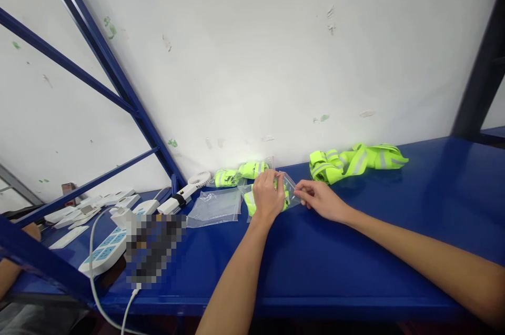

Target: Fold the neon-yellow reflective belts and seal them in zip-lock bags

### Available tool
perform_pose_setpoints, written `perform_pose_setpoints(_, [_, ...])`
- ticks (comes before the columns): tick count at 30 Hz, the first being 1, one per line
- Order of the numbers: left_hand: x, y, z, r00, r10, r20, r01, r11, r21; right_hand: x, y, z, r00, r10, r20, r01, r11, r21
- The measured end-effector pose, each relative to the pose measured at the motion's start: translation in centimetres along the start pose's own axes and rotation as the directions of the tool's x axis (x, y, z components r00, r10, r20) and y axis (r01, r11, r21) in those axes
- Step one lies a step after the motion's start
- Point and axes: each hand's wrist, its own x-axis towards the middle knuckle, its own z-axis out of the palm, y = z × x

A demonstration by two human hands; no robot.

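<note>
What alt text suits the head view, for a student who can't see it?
A person's left hand holds a clear bag of fluorescent yellow reflective material at a blue table, the right hand at the bag's edge. A yellow bundle lies at right; a flat plastic bag, handheld fan and power strip lie left.

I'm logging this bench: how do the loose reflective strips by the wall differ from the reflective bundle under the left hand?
The loose reflective strips lie unbagged; the reflective bundle sits in a clear plastic bag. The strips sprawl in a long tangle, while the bundle's visible part is compact. No hand touches the strips, whereas the left hand partly hides the bundle. Both are fluorescent yellow-green with paler bands.
</note>
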Motion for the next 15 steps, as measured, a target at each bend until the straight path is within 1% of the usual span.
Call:
perform_pose_setpoints(2, [0.04, -0.02, 0.03, 1.0, -0.006, -0.011, 0.006, 1.0, -0.004, 0.08, -0.19, 0.3, 1.0, 0.013, -0.029, -0.012, 1.0, 0.011])
perform_pose_setpoints(3, [0.06, -0.03, 0.05, 1.0, -0.009, -0.016, 0.009, 1.0, -0.006, 0.14, -0.23, 0.43, 0.999, 0.029, -0.035, -0.028, 0.999, 0.042])
perform_pose_setpoints(6, [0.11, -0.02, 0.05, 1.0, -0.009, -0.016, 0.009, 1.0, -0.007, 0.23, -0.09, 0.64, 0.997, 0.082, -0.005, -0.08, 0.982, 0.172])
perform_pose_setpoints(8, [0.11, 0.06, -0.01, 1.0, -0.01, -0.007, 0.01, 1.0, -0.008, 0.14, 0.02, 0.66, 0.997, 0.076, 0.017, -0.078, 0.977, 0.201])
perform_pose_setpoints(10, [0.07, 0.18, -0.11, 1.0, -0.016, 0.0, 0.016, 1.0, -0.015, -0.05, -0.04, 0.65, 0.999, 0.043, 0.015, -0.045, 0.982, 0.182])
perform_pose_setpoints(12, [0.01, 0.33, -0.2, 1.0, -0.012, 0.017, 0.012, 1.0, -0.028, -0.29, -0.3, 0.67, 1.0, 0.007, -0.016, -0.005, 0.991, 0.133])
perform_pose_setpoints(15, [-0.08, 0.64, -0.22, 0.999, 0.008, 0.046, -0.006, 0.999, -0.035, -0.58, -0.92, 0.84, 0.995, -0.05, -0.083, 0.05, 0.999, -0.006])
